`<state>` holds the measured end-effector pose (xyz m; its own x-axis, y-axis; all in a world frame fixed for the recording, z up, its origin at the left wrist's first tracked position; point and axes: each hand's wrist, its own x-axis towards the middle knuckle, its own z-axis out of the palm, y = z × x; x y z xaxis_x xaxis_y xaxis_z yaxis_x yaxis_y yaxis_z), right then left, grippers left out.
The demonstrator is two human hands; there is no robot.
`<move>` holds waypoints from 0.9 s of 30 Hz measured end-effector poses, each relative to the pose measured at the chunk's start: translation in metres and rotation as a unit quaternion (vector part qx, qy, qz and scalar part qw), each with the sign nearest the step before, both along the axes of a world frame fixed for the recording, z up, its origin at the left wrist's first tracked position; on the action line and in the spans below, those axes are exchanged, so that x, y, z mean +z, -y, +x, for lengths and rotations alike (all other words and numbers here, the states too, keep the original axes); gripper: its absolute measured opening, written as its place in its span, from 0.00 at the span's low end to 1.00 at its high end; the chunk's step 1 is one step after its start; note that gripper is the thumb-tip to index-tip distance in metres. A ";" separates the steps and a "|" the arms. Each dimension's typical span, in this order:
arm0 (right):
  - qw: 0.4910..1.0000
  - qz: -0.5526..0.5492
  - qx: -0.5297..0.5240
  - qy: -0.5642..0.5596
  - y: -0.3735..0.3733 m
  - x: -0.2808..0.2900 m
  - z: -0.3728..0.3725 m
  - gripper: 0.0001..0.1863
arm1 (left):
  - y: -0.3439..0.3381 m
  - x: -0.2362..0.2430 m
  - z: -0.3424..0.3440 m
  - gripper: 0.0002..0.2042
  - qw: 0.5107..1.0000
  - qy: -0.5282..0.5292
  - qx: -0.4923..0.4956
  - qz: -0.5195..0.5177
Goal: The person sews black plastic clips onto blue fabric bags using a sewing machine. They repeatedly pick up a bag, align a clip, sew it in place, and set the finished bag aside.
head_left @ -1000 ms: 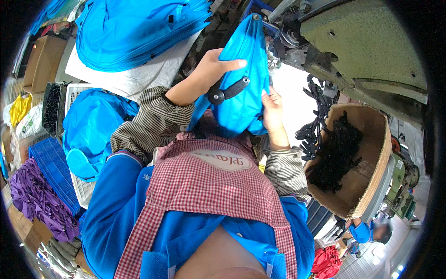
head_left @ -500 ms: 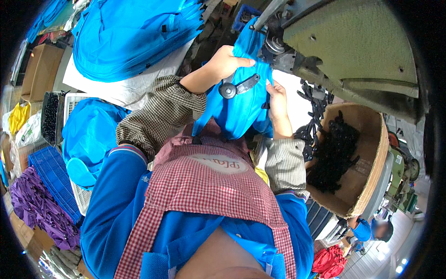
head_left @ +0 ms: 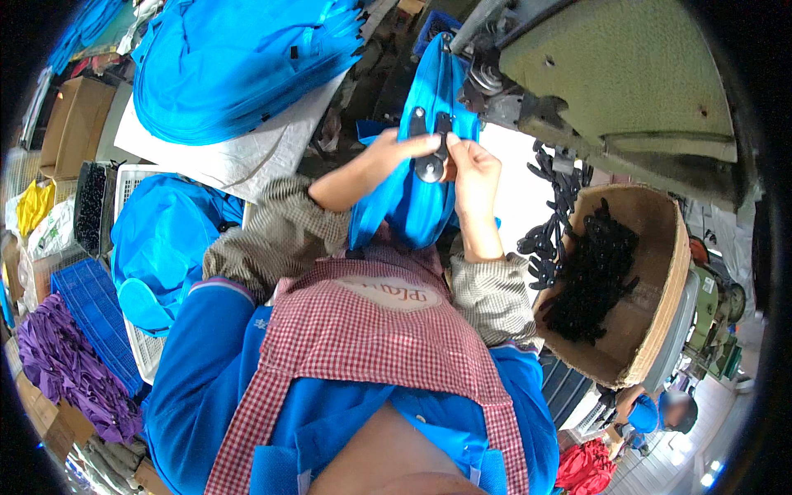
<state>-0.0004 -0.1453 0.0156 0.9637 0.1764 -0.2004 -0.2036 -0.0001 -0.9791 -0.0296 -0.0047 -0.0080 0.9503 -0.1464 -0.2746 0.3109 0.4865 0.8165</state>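
Observation:
A bright blue fabric bag [head_left: 396, 216] with a zip along its edge hangs in front of my apron, under the machine's head. On it lies a black plastic handle-like part: a strip, a second strip beside it, and a round disc [head_left: 430, 168] at the lower end; how the pieces join I cannot tell. My left hand [head_left: 381, 163] is closed on the bag's left side, its thumb reaching across to the black part. My right hand [head_left: 477, 175] pinches the black handle part [head_left: 444, 125] between thumb and fingers. Fingers behind the fabric are hidden.
An olive-green machine [head_left: 627, 82] fills the upper right. Below it stands a cardboard box [head_left: 664, 313] of black parts, with more black parts [head_left: 561, 186] on a white surface. Stacked blue bags [head_left: 231, 66] lie upper left; a white crate [head_left: 147, 351] holds another. A co-worker [head_left: 648, 412] is lower right.
Both hands have come together over the black part. The right hand has moved left from the bag's edge. The part has turned more upright, its disc now lower and further right.

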 end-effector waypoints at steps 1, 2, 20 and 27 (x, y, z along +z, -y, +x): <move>0.999 0.001 -0.016 0.030 -0.002 0.001 -0.003 0.15 | 0.002 -0.001 -0.005 0.14 1.000 0.013 -0.006 0.008; 0.998 -0.001 -0.033 0.056 -0.002 0.004 -0.009 0.15 | 0.003 -0.002 -0.010 0.15 1.000 0.022 -0.012 0.014; 0.837 -0.486 0.171 0.183 0.045 -0.112 0.123 0.19 | -0.011 -0.002 0.004 0.09 0.999 -0.038 -0.003 -0.010; 0.873 -0.392 0.051 0.286 0.045 -0.122 0.119 0.16 | 0.006 0.009 -0.023 0.08 0.994 0.077 0.066 0.038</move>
